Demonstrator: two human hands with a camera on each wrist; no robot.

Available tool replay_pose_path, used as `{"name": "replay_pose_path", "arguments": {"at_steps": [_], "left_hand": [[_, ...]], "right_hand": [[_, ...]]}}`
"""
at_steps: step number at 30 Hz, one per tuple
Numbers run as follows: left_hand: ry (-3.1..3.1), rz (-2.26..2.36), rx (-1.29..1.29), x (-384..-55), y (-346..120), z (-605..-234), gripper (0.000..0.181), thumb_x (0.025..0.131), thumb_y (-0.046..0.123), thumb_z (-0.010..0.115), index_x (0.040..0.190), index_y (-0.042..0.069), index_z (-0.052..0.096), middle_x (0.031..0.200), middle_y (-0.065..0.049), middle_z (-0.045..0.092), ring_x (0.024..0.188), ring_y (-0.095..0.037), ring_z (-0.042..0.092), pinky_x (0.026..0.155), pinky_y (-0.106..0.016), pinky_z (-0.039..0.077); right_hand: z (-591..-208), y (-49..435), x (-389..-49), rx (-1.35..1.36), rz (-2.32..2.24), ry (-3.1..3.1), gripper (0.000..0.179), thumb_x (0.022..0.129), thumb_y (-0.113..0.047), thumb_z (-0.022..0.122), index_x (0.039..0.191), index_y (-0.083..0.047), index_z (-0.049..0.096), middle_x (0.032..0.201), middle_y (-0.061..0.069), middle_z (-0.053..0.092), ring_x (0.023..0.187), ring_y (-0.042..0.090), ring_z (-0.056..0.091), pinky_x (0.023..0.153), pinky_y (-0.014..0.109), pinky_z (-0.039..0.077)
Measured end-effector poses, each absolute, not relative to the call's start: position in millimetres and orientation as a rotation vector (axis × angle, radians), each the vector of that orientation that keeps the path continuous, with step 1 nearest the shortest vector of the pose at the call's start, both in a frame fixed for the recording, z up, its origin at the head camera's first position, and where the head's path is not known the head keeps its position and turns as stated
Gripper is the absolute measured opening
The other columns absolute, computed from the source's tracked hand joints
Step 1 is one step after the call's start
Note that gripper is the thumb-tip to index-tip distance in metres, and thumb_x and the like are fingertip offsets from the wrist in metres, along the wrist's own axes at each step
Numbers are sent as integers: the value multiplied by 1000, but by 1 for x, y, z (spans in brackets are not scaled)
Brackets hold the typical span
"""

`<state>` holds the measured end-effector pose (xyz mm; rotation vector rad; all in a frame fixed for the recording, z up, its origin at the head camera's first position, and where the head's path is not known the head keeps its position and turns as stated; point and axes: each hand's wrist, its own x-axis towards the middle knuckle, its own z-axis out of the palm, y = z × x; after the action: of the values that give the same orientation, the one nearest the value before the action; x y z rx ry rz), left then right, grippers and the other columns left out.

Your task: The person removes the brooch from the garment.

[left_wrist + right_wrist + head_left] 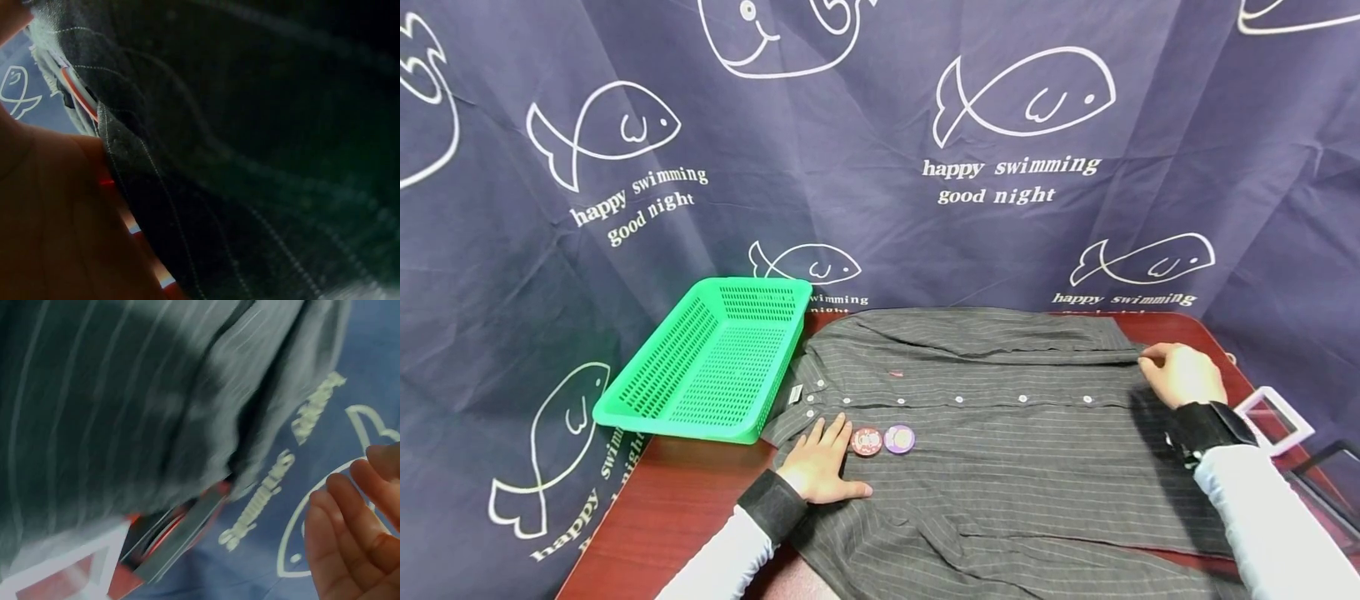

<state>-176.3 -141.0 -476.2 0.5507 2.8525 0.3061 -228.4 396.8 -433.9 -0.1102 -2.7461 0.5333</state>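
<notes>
A dark grey pinstriped button-up shirt [1015, 467] lies spread out, its collar [801, 400] to the left and a row of white buttons running rightward. My left hand [820, 467] rests on it below the collar, fingers straight and thumb spread out. Just right of those fingertips lie two round pieces on the cloth, one red [867, 442] and one purple [899, 439]. At the shirt's right end, beside the upper sleeve's tip [1120, 354], is my right hand [1183, 375]. In the right wrist view its fingers [340, 531] are loosely bent with no cloth between them.
A green perforated basket [767, 400] stands left of the collar on the red table [700, 500]. Near the right edge lie a white-framed item [1296, 429] and a black-framed one [1330, 467]. A blue fish-print curtain [880, 125] hangs behind.
</notes>
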Motion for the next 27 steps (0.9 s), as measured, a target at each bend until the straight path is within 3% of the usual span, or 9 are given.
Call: {"name": "replay_pose_path", "arguments": {"at_steps": [6,12,19,27], "left_hand": [[2853,301,544,-177,-141,-475,105,72,64,72,149,1,37,158,-16,32,144,-47,29,109,-63,33],[2851,291,540,-177,-140,-475,106,72,64,72,149,1,36,158,-15,32,144,-47,28,110,-63,32],[2850,296,543,-177,-140,-474,105,72,64,73,149,1,37,157,-16,33,143,-47,29,109,-63,33],[2849,305,533,-177,-140,-474,105,72,64,73,149,2,37,157,-15,34,144,-46,29,109,-63,33]], "right_hand": [[-431,363,-228,-13,599,-2640,24,87,-17,62,99,2,71,103,29,68,92,49,63,73,60,44],[-429,326,-228,82,652,-2574,21,88,-18,65,99,-2,73,99,25,70,87,43,66,72,55,45],[-430,282,-225,189,722,-2486,17,87,-16,67,99,-5,74,92,15,72,73,25,63,66,39,46],[-426,239,-216,266,817,-2436,16,87,-14,69,101,-5,74,87,9,72,74,23,66,67,31,48]]}}
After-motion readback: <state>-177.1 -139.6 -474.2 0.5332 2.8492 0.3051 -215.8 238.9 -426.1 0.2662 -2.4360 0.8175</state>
